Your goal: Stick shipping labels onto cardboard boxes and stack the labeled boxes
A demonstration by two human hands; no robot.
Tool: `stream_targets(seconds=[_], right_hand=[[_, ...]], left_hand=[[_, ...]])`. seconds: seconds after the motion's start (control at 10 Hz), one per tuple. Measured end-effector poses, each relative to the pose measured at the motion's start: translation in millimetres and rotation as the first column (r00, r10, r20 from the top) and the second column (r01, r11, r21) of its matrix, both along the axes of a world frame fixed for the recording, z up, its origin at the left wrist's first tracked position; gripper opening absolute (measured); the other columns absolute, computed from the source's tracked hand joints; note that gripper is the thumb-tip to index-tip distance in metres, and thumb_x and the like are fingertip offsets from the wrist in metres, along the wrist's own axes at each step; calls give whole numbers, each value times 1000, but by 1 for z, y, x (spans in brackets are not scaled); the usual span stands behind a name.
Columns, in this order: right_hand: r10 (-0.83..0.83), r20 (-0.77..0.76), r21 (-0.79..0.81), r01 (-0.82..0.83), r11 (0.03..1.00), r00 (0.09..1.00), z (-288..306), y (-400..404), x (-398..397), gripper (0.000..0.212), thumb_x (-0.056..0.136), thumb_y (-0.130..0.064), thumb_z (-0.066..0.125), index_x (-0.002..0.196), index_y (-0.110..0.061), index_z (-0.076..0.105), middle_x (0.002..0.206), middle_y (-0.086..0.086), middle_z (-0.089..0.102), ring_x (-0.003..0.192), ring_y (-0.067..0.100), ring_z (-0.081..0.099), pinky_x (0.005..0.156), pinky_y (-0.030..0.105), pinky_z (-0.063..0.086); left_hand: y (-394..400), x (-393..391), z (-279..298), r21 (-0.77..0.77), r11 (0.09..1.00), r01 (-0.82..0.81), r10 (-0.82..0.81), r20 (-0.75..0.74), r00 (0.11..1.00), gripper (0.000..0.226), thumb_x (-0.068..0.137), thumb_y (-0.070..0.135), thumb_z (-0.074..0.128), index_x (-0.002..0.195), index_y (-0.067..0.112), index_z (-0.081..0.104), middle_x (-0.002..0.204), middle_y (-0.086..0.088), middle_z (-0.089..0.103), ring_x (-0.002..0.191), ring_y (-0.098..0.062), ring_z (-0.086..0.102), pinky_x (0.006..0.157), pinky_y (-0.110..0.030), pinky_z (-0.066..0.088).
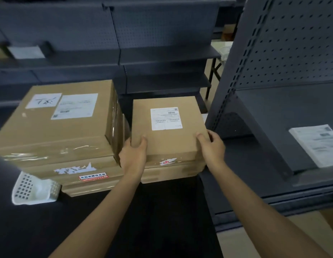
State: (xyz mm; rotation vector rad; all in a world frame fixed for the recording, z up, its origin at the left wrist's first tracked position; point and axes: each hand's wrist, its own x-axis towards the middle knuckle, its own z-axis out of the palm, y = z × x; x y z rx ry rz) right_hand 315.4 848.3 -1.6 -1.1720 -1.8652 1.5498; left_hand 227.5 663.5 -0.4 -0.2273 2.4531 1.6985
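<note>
**Seating a labelled box on its stack**

The small labelled box (167, 127), the landmark here, lies flat on a lower cardboard box (173, 173), its shipping label (166, 119) facing up near the centre of the lid. The left hand (133, 153) grips the box's near-left corner, thumb on the lid and fingers curled down the side; the right hand (211, 148) grips the near-right corner in the same manner. Just left of the box, nearly touching it, stands a taller stack of large boxes (55, 131), the top one bearing two labels. Left of and nearer than the box lies a white basket (34, 190). Well to its right, on a grey shelf (273, 146), rests a sheaf of unused labels (316, 144).

To finish well, judged from this view: square the box's edges with the one beneath before releasing, keep it level, and withdraw the left fingers carefully from the narrow gap beside the taller stack.
</note>
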Motion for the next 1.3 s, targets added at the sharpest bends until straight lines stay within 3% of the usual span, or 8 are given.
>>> stream_targets(seconds=[0.4,0.7,0.8,0.9,1.0,1.1,1.2,1.3], right_hand=[[-19,64,86,14,996,998,-12,-2,-9,41,88,-38,64,125,-22,57,104,-9,61,93,11,56,81,26,43],[-47,75,64,42,997,996,-1,-10,-9,45,90,-35,62,131,-18,54,117,0,61,97,14,54,87,30,45],[-54,108,128,40,991,993,0,-13,-4,55,93,-36,58,141,-15,43,136,5,53,117,22,53,94,31,42],[-59,143,259,20,966,988,1,-19,4,54,94,-31,53,143,-12,39,143,11,46,132,28,39,108,43,38],[-61,252,527,-85,845,966,7,-28,15,50,94,-27,51,140,-10,43,149,12,38,138,30,26,115,44,26],[34,323,702,-264,662,946,18,-44,33,38,93,-19,54,130,-9,53,149,9,38,138,26,25,116,39,23],[220,347,748,-410,522,912,17,-77,64,25,87,-9,61,112,-9,66,132,7,54,125,22,41,106,42,39],[350,346,828,-458,323,871,33,-115,120,22,78,-6,69,99,-12,70,114,1,64,109,19,54,95,36,49]], left_hand=[[-3,-6,-9,-53,999,-12,12,-13,1000,54,86,54,57,130,22,54,119,3,63,111,-21,56,88,-26,40],[-10,-15,-10,52,998,41,-46,98,994,62,84,56,57,136,22,50,126,1,60,114,-22,55,99,-37,45],[-15,-13,-5,78,995,57,-65,107,992,64,88,52,53,143,19,42,138,-4,51,126,-25,48,105,-38,39],[-20,-7,4,82,989,126,-130,57,990,60,93,39,53,146,17,34,144,-4,45,130,-24,43,102,-31,34],[-27,4,15,2,967,255,-253,-125,959,61,92,29,56,146,16,31,143,-3,45,129,-20,42,98,-24,30],[-36,19,17,-227,917,328,-388,-312,867,64,89,28,55,147,15,30,151,-6,33,141,-22,27,116,-32,20],[-59,51,16,-371,867,333,-484,-465,741,55,93,20,53,144,12,35,151,-2,33,144,-15,18,119,-33,17],[-107,104,-4,-449,804,389,-589,-514,624,41,92,18,56,132,23,49,133,8,51,126,1,40,109,-33,38]])
